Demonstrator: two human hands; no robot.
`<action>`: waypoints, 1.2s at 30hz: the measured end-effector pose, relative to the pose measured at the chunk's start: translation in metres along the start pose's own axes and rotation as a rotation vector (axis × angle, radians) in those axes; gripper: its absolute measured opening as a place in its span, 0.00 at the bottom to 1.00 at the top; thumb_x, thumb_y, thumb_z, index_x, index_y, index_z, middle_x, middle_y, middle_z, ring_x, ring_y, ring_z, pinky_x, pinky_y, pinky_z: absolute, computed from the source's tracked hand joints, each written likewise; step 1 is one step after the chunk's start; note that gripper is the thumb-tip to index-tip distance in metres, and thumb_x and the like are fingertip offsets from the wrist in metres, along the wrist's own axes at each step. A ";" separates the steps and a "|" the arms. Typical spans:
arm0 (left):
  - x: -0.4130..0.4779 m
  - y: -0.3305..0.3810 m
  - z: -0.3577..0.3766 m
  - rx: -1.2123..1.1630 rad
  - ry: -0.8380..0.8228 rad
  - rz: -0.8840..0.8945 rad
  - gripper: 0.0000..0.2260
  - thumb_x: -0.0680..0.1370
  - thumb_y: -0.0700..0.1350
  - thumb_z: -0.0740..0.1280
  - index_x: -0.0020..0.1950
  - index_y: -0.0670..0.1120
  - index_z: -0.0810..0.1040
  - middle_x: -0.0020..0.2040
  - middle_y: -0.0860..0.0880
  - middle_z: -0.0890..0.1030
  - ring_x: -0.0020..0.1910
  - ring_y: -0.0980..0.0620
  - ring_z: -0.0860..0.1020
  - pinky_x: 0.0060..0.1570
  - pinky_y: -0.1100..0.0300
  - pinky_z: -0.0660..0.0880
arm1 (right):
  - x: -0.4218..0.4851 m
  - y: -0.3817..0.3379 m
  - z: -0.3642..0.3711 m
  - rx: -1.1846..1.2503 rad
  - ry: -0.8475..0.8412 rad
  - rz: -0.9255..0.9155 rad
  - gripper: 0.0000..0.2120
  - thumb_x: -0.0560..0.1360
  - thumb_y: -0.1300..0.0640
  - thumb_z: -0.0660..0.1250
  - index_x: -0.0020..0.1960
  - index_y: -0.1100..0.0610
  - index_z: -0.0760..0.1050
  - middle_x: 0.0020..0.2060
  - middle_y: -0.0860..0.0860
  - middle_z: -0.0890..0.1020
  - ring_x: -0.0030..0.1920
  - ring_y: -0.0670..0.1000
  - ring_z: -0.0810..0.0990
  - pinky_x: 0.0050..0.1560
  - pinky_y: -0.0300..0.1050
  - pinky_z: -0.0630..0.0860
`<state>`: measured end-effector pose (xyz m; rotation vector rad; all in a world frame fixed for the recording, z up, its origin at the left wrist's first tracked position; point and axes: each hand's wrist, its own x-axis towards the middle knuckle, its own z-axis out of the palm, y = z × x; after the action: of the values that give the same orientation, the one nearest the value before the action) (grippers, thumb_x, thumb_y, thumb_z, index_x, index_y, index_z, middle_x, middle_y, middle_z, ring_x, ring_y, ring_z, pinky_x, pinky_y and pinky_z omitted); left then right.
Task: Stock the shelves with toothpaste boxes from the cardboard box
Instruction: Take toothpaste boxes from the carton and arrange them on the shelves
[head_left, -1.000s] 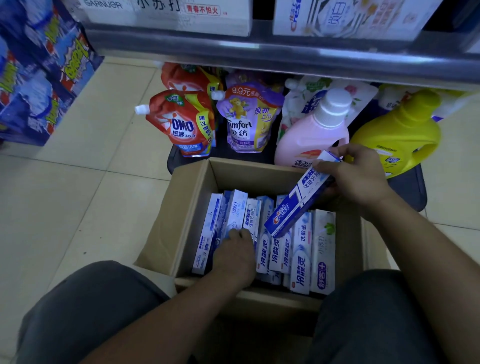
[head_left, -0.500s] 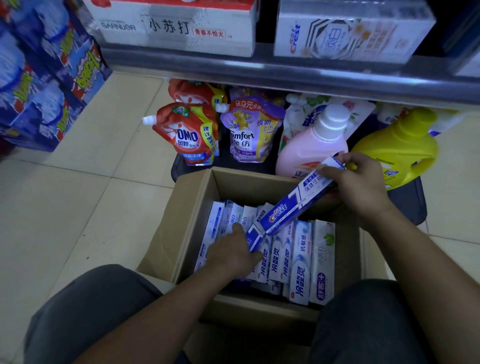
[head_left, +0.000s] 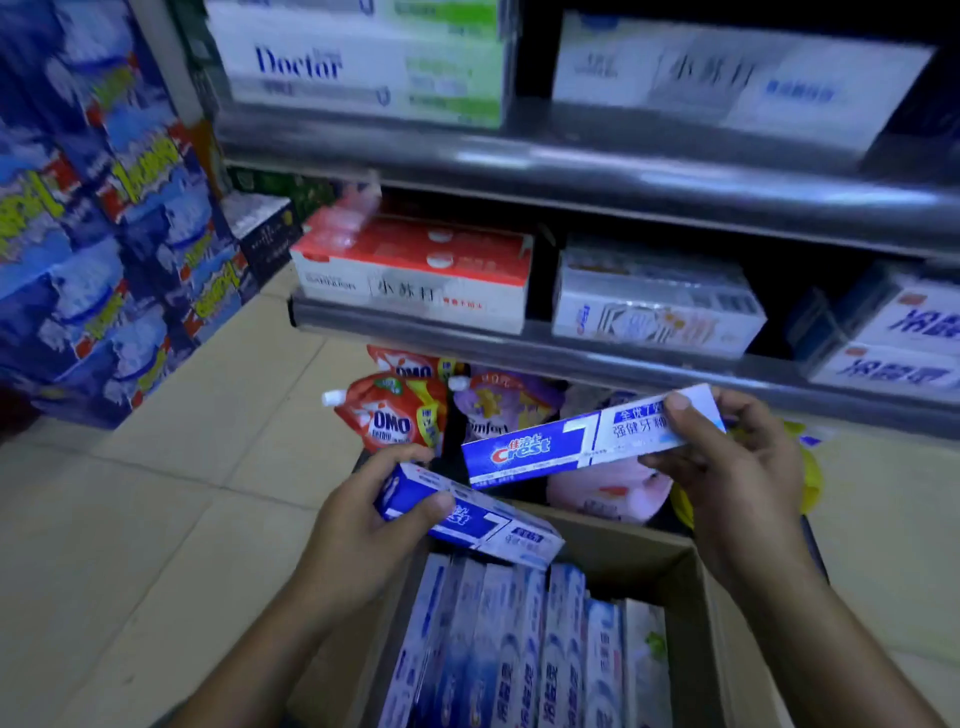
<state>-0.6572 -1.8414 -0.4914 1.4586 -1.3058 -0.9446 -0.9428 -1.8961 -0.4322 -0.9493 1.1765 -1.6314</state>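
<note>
Fingers (head_left: 675, 460) and thumb of right hand (head_left: 737, 467) pinching end of long blue-and-white Crest toothpaste box (head_left: 550, 449), below grey metal shelf (head_left: 623, 366); left hand (head_left: 369, 530) curled round second blue-and-white toothpaste box (head_left: 488, 527), just above open brown cardboard box (head_left: 649, 566)

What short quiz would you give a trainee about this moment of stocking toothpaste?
1. True or false: the left hand holds nothing.
2. Which brand shows on the raised box in the right hand? A) Crest B) OMO C) Doctor
3. What fills the cardboard box?
Key: 1 false, it grips a blue box. 2 A. 3 more toothpaste boxes.
</note>
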 end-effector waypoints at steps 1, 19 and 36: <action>0.006 0.012 -0.010 -0.046 0.032 0.035 0.14 0.74 0.51 0.78 0.57 0.56 0.79 0.52 0.52 0.85 0.51 0.52 0.85 0.43 0.59 0.82 | -0.002 -0.012 0.010 0.038 -0.007 -0.009 0.13 0.68 0.56 0.77 0.50 0.56 0.79 0.36 0.52 0.85 0.36 0.51 0.84 0.34 0.43 0.81; 0.080 0.299 -0.141 -0.448 0.008 0.415 0.24 0.59 0.42 0.69 0.53 0.54 0.87 0.52 0.43 0.86 0.33 0.43 0.78 0.36 0.48 0.72 | 0.016 -0.248 0.159 0.322 -0.170 -0.553 0.19 0.63 0.53 0.78 0.52 0.55 0.82 0.51 0.58 0.86 0.50 0.60 0.87 0.46 0.53 0.84; 0.108 0.453 -0.209 -0.359 0.153 0.693 0.18 0.69 0.40 0.66 0.58 0.48 0.83 0.52 0.49 0.87 0.38 0.53 0.83 0.32 0.65 0.77 | 0.064 -0.397 0.233 -0.120 -0.089 -1.007 0.13 0.71 0.51 0.80 0.54 0.48 0.82 0.41 0.49 0.87 0.43 0.49 0.86 0.50 0.52 0.84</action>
<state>-0.5675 -1.9186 0.0049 0.7017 -1.3107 -0.5484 -0.8354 -1.9603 0.0155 -1.8565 0.7489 -2.2427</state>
